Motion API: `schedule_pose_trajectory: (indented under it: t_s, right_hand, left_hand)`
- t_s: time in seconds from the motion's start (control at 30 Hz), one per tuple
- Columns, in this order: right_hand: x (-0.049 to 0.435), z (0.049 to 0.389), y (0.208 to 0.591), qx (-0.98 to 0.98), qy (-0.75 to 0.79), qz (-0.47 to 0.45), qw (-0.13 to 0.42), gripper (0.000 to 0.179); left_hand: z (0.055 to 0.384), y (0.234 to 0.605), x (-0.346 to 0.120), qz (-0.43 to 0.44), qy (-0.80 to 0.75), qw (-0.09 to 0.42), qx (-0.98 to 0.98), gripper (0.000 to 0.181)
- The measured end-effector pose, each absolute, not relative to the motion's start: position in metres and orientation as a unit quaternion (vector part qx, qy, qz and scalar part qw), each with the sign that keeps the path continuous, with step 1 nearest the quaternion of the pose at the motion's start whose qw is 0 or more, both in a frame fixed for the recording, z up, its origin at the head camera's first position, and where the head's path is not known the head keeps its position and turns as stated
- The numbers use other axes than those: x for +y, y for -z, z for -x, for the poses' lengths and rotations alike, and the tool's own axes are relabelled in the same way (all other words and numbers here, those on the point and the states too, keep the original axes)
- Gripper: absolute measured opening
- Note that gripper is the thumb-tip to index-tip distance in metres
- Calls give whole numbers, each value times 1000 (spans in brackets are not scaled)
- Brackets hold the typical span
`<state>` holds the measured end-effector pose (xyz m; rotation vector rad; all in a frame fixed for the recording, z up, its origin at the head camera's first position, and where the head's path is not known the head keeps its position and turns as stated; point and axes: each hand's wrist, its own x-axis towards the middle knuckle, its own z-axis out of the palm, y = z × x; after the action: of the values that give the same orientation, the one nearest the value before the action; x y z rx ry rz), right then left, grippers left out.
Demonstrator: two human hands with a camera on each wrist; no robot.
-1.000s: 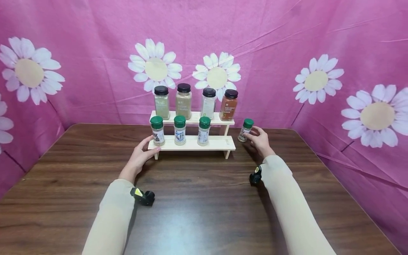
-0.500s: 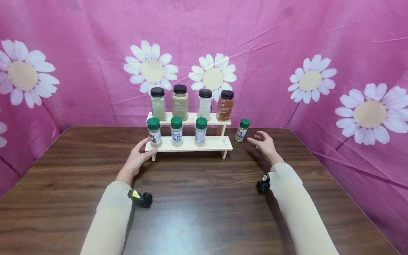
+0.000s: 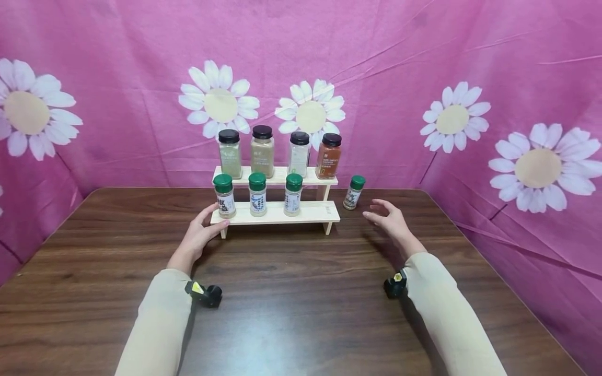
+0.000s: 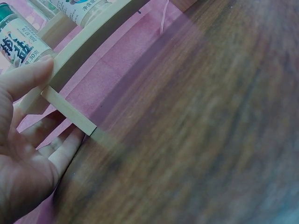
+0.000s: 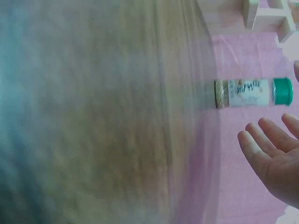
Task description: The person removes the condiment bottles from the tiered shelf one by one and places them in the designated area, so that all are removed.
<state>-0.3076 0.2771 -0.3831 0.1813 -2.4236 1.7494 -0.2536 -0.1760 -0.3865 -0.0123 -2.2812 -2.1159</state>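
Observation:
A two-tier wooden spice rack [image 3: 275,219] stands toward the back of the table. My left hand [image 3: 199,234] holds the left end of its lower shelf. In the left wrist view the thumb [image 4: 37,71] lies on the shelf's edge and the other fingers reach past its end. On the lower shelf, green-capped shaker jars [image 3: 257,201] stand upright in a row. Another green-capped jar [image 3: 353,194] stands on the table right of the rack. My right hand [image 3: 391,222] hovers a little to the right of that jar, apart from it, with nothing in its fingers.
Several black-capped spice jars [image 3: 262,152] line the upper shelf, the rightmost holding red powder [image 3: 328,157]. Pink cloth [image 3: 385,104] with printed daisies hangs behind and beside the brown wooden table [image 3: 291,292]. The lower shelf's right end [image 3: 324,211] is bare.
My right hand has let go of the green-capped jar beside the rack and drawn back to the right. The left hand stays at the rack's end. The head view has shifted slightly.

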Motion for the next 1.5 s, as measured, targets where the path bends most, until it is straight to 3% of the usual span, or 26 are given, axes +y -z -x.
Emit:
schedule_pose_trajectory:
  t_s: [0.23,0.77,1.17,1.5]
  right_hand:
    - [246,282,351,-825,-557,-79,48,55]
    - [194,283,340,-791,-593,-148,34,45]
    - [165,285,330,-794,-588,-144,50,45]
    - [145,288,330,-781,-605,-155,0,48]
  left_hand:
    - [254,391,-178,6,684,18,-729,65]
    - [255,391,-179,-1,684,20,-729,66]
    - [256,390,-177,-2,681,17,-732,66]
    - [256,387,-176,-2,683,10,-731,67]
